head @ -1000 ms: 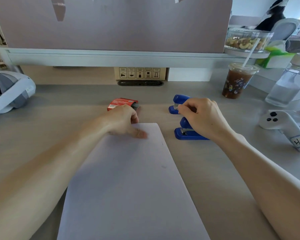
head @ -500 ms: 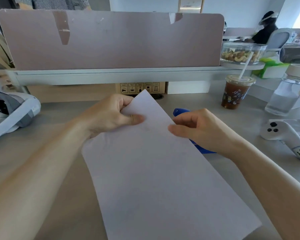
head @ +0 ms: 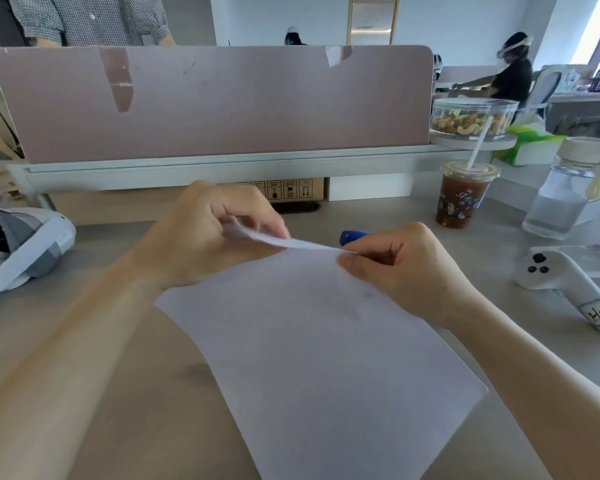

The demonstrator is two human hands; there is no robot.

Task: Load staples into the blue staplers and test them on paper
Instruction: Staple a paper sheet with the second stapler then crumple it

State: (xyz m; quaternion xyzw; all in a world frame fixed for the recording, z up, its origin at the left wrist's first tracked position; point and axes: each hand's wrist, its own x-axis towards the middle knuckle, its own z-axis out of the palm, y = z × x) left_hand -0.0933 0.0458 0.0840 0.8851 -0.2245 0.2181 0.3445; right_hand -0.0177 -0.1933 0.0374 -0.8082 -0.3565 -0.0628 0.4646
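paper (head: 319, 341) top edge pinched between left hand (head: 208, 237), right hand (head: 399, 268), blue stapler (head: 352, 236) behind

The paper (head: 326, 368) lies on the desk (head: 492, 251), the stapler (head: 352, 236) behind its far edge (cup (head: 463, 199) further right)

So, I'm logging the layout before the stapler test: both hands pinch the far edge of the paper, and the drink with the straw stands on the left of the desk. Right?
One slip. The left hand and right hand do pinch the far edge of the paper, but the drink with the straw stands on the right of the desk; the head view shows it.
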